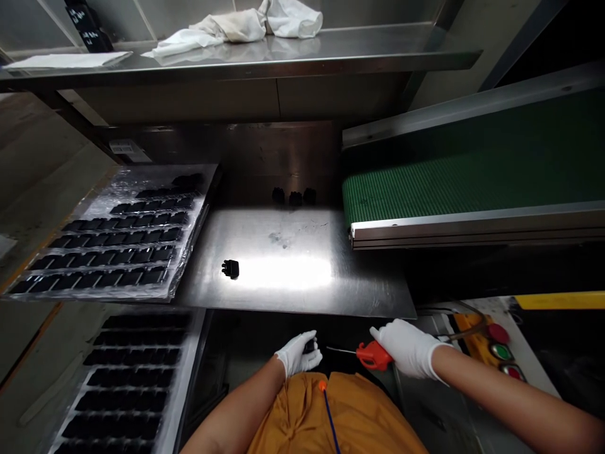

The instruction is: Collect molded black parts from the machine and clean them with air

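Observation:
My left hand [297,354], in a white glove, is closed around a small black plastic part [309,346] in front of my body; the fingers cover most of it. Gripped in my gloved right hand [407,347] is a red air blow gun [373,356]. Its thin metal nozzle points left at the part, with a small gap between them. On the steel table ahead lies a single black part [230,268] with prongs on its left side. Farther back, a few similar black parts [295,198] sit in a row.
Clear plastic trays [101,236] with rows of black parts rest at left; another filled tray [125,378] stands lower. At right is a green conveyor belt [472,164]. White cloths [246,26] lie on the steel shelf [368,53]. Push buttons [501,352] sit near my right forearm.

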Motion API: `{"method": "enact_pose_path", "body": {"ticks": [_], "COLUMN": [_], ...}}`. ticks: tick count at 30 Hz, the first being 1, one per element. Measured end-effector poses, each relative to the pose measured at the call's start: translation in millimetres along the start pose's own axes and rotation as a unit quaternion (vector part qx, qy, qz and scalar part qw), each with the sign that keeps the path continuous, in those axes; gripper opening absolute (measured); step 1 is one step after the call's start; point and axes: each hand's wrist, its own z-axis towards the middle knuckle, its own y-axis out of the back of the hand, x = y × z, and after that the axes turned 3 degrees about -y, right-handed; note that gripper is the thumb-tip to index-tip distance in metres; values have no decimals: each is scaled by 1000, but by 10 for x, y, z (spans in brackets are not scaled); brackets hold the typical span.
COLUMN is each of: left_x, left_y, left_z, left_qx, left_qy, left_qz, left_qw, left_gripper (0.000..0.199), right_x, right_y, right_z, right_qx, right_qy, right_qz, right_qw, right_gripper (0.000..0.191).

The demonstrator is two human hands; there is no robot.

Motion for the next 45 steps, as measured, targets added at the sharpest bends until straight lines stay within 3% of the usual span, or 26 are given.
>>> {"method": "enact_pose_path", "body": {"ticks": [5, 12, 16, 19, 22, 25, 29, 33, 36, 39, 42, 45], "left_x": [32, 0, 18, 34, 27, 3, -24, -45, -69, -104, -123, -108], "left_y": [-4, 33, 51, 73, 116, 164, 174, 112, 64, 38, 25, 12], "left_z": [1, 41, 61, 67, 71, 77, 72, 35, -13, -70, -109, -121], "left_qx": [-12, -14, -14, -6, 3, 21, 49, 62, 78, 103, 122, 120], "left_qy": [-34, -78, -95, -142, -223, -279, -308, -317, -320, -319, -307, -275], "left_qz": [76, 100, 190, 295, 394, 474, 546, 573, 565, 530, 467, 384], "left_qw": [996, 992, 977, 945, 892, 835, 778, 753, 757, 779, 820, 873], "left_gripper": [16, 17, 16, 26, 42, 44, 40, 45, 52, 62, 63, 46], "right_x": [-3, 93, 74, 12, -43, -51, -2, 27, 10, -23, -55, -87], "right_y": [34, 76, 43, 13, -9, -27, -42, -20, 1, -10, -41, -54], "right_z": [-35, -8, 37, 54, 63, 73, 91, 112, 131, 149, 151, 132], "right_qx": [7, -6, -11, -12, -7, -3, 0, -1, -4, -5, 4, 10], "right_qy": [6, 21, 24, 19, 8, 4, 10, 14, 7, -4, -8, -8], "right_qz": [-4, -15, -17, -17, -17, -16, -16, -16, -11, -4, 8, 23], "right_qw": [1000, 1000, 999, 1000, 1000, 1000, 1000, 1000, 1000, 1000, 1000, 1000], "right_gripper": [71, 70, 66, 63, 59, 59, 63, 66, 65, 64, 64, 61]}}
